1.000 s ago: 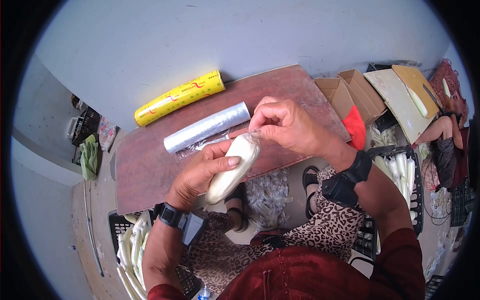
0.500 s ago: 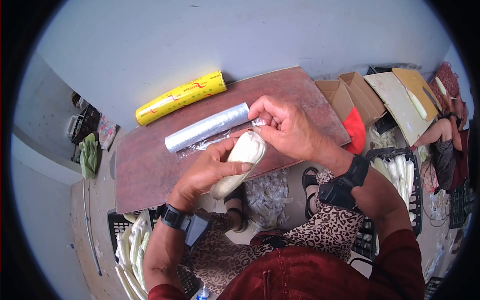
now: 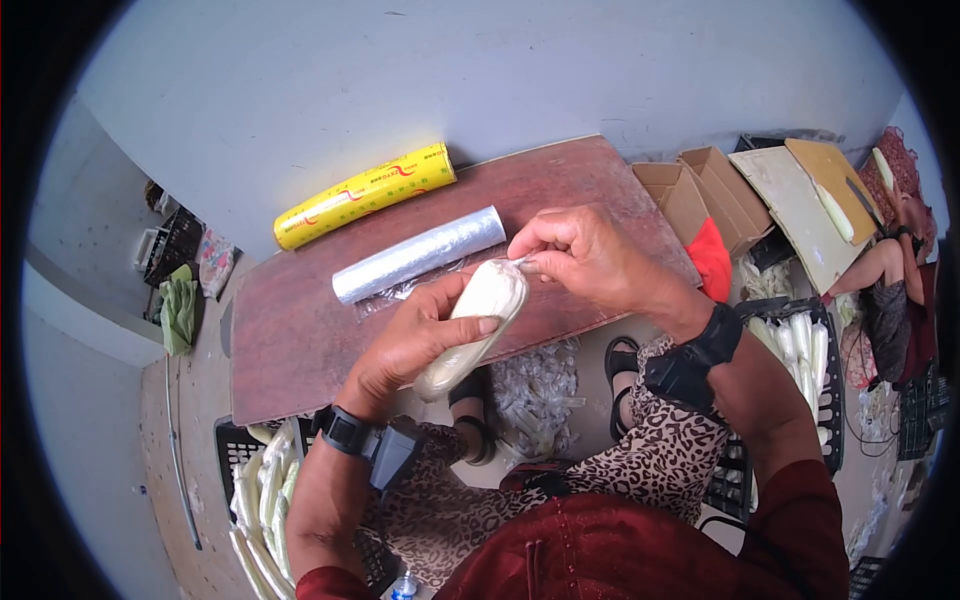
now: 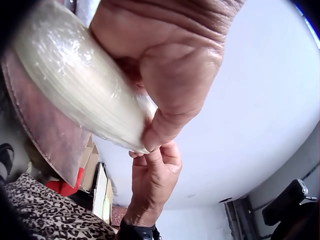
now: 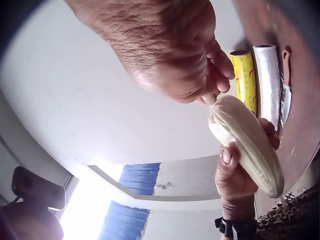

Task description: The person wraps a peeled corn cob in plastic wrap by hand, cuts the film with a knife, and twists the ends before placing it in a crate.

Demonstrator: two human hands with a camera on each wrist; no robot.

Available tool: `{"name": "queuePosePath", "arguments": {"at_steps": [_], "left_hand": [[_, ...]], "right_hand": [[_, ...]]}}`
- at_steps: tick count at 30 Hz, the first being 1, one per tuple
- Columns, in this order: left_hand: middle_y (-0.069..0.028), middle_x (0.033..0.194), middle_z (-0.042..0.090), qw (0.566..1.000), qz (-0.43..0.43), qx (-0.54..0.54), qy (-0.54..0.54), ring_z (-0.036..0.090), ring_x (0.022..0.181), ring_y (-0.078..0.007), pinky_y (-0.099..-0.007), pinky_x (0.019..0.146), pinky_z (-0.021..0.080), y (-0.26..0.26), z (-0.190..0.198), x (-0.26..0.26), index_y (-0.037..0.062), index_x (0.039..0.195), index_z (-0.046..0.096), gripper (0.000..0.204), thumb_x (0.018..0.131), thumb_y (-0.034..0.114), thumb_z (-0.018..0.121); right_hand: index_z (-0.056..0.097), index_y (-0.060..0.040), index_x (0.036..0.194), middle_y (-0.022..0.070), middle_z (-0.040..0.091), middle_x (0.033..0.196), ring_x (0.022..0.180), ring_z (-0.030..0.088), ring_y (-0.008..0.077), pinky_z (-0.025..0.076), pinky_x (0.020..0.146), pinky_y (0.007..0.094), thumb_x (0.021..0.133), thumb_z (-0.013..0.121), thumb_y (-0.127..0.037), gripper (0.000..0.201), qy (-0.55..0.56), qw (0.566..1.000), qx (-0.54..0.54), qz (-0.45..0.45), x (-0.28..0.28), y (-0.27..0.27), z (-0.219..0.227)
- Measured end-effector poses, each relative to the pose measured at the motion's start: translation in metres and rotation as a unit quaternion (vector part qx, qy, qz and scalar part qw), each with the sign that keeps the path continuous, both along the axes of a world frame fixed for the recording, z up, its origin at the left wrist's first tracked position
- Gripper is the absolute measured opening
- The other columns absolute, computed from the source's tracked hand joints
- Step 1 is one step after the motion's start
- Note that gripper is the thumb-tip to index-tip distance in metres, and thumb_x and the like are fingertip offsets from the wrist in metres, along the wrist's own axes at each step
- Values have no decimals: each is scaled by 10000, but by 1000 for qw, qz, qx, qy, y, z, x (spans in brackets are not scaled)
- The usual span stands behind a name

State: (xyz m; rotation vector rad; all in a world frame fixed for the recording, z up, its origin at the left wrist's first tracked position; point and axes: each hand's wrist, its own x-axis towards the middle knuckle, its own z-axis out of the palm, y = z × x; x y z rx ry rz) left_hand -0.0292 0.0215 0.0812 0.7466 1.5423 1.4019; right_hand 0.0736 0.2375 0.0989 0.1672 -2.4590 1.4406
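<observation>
A plump, pale vegetable with fine lengthwise ribs, like an ear of corn in its husk, is wrapped in shiny clear film. My left hand holds it tilted over the table's front edge, thumb across its near side and fingers behind. At its upper end my right hand pinches a twisted bit of the film between thumb and forefinger. In the right wrist view the vegetable shows whole, with the right hand's fingertips right at its tip. The left wrist view shows the film glossy and tight.
On the red-brown table lie a silvery film roll, a yellow printed roll and a knife. Crates of pale vegetables flank my legs. Cardboard boxes stand right; another person sits beyond. Crumpled plastic covers the floor below.
The vegetable tipped toward the right hand, then tilted back. The right hand shifted slightly, and the film at the upper end is now drawn into a thin twist.
</observation>
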Motion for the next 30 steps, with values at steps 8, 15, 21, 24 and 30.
{"name": "queuePosePath", "arguments": {"at_steps": [8,15,21,24,30], "left_hand": [[-36,1095,642,995,23,5,96,610,989,-125,-284,851,507,9,-5,-1,31,1254,576,538,804,192,822],[-110,1074,632,898,63,-87,426,615,990,-216,-338,889,503,13,-12,3,-7,1217,564,599,741,203,860],[-171,1040,606,853,88,-53,512,629,953,-332,-394,843,518,16,-7,7,9,1222,559,603,716,164,848],[-183,1051,608,824,110,-42,554,626,958,-356,-414,832,520,18,-11,6,15,1227,557,593,724,156,837],[-208,1063,604,762,122,-39,635,608,963,-397,-449,817,511,22,-18,4,-7,1268,511,656,721,161,830]], "right_hand": [[646,27,857,175,678,855,827,662,333,516,731,414,865,609,-80,113,115,983,130,-55,-5,1,-9],[604,1,851,140,631,775,674,614,280,475,628,396,903,591,-100,115,-51,987,143,-60,-5,1,-11],[613,10,891,76,646,792,584,583,111,457,506,283,941,585,-109,131,-277,943,-184,5,-10,11,-6],[613,8,922,69,653,818,563,578,86,445,475,233,944,598,-126,136,-303,897,-319,35,-13,20,-14],[613,-1,951,71,655,794,563,599,103,433,465,228,923,635,-150,152,-295,906,-304,14,-12,21,-13]]}}
